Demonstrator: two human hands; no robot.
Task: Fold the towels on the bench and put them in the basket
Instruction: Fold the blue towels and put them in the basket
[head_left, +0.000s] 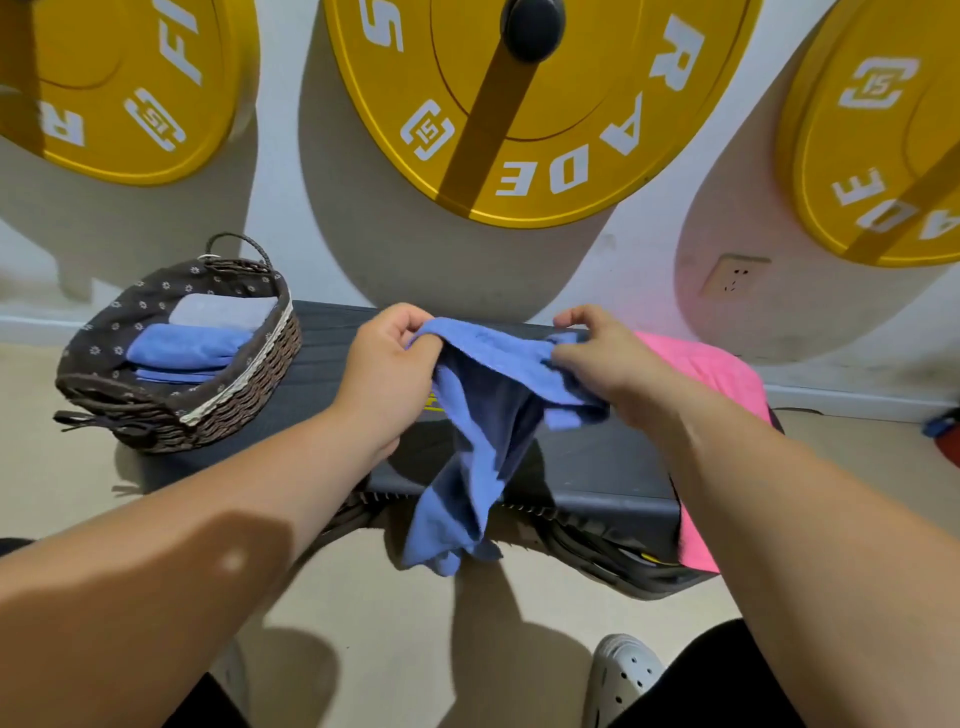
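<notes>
While folded towels (197, 338), a grey one and at least one blue, already lie stacked in the basket (156, 415) at the left end of the bench (597, 467), the job is partly done, not finished. A blue towel (483, 415) hangs unfolded above the middle of the bench, its lower part drooping past the bench's near edge. The left hand (387, 358) pinches one end of its top hem with fingers curled round the cloth. The right hand (592, 358) grips the other end the same way, bunching the fabric. A pink towel (711, 374) lies spread over the right end of the bench, untouched. By my reckoning, the blue towel has yet to be squared, folded and carried to the basket, and the pink one waits after it. I see no other loose towels on the bench.
</notes>
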